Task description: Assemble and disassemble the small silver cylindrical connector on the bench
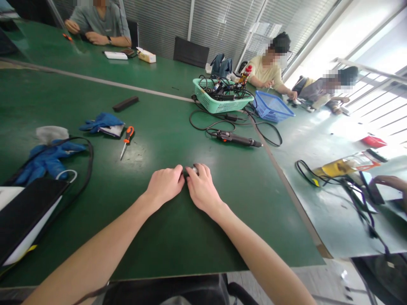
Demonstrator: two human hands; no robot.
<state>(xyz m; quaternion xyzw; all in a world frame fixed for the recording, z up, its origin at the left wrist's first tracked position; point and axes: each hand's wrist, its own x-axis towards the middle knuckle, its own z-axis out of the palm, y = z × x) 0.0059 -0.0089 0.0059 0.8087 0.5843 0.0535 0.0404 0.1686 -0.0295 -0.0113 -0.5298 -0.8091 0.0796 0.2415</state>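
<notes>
Two hands sit close together on the green surface [159, 237]: the left hand [164, 185] and the right hand [203, 190], both closed narrow, fingers curled around one small grey object [193, 170] (mostly hidden, so its type can't be told). The object is just in front of the person, near the middle of the surface.

Nearest tools are one orange-handled screwdriver [127, 139], to the left, and one black corded electric screwdriver [235, 138], ahead and right. Farther ahead are one green plastic basket [206, 103] packed with cables and one blue plastic basket [271, 106] just beside it. One blue glove [101, 122] lies on white paper, and a heap of blue gloves [47, 161] lies farther left (count unclear). Three co-workers [267, 72] sit well apart.
</notes>
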